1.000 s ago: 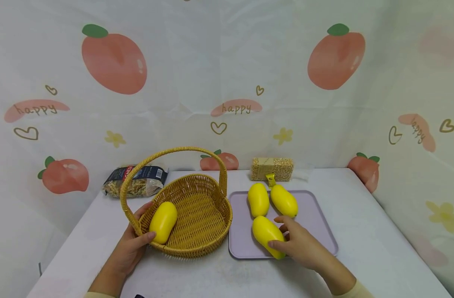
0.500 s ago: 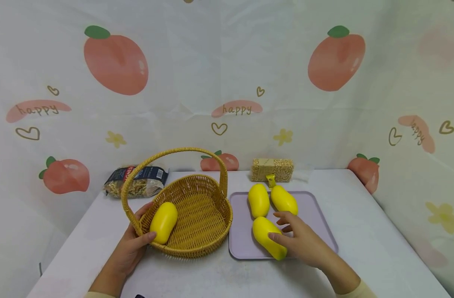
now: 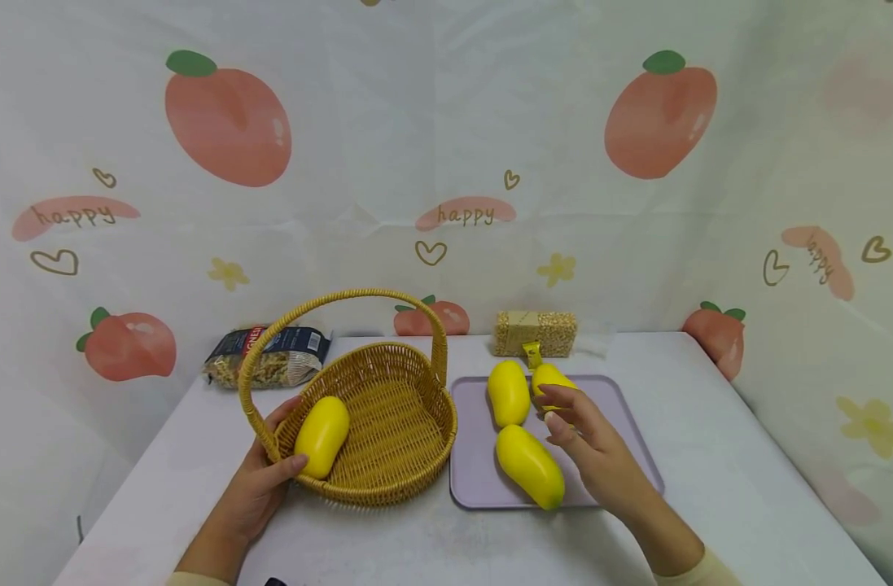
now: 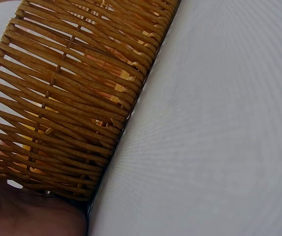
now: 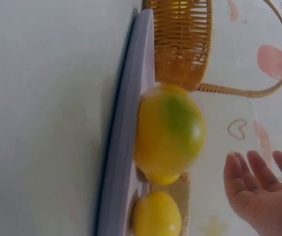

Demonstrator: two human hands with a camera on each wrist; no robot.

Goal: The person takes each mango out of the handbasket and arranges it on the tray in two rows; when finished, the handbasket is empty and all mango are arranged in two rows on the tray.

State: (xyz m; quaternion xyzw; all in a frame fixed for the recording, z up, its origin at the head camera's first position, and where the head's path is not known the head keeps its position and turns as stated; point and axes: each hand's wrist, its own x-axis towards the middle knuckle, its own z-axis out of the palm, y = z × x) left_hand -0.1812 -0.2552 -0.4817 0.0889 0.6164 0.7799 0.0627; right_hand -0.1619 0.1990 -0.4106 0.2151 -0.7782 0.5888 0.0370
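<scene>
The left hand (image 3: pixel 259 488) grips the near-left rim of the wicker basket (image 3: pixel 387 431), thumb curled over the edge and touching the yellow fruit (image 3: pixel 321 435) that lies inside. That fruit rests against the basket's left wall, its long axis running from about 7 o'clock near the thumb up toward 1 o'clock. In the left wrist view the palm (image 4: pixel 28 216) presses against the woven side of the basket (image 4: pixel 67 98).

The right hand (image 3: pixel 593 452) hovers over the lavender tray (image 3: pixel 636 456) with fingers relaxed and spread, holding nothing; the right wrist view shows the fingers (image 5: pixel 259 177) straight and clear of the fruit. Just at 9 o'clock of this hand lies the nearest fruit (image 3: pixel 530 465), flat on the tray, its long axis pointing from 11 o'clock down to 5 o'clock. Behind it a second fruit (image 3: pixel 508 392) lies nearly along the 12-to-6 line, and a third fruit (image 3: pixel 552 378), partly hidden by the fingertips, sits beside it at its 3 o'clock side.

At the back of the table (image 3: pixel 724 488), a dark pasta bag (image 3: pixel 266 356) lies at 10 o'clock of the basket, and a block of grain (image 3: pixel 536 332) stands at 12 o'clock of the tray.
</scene>
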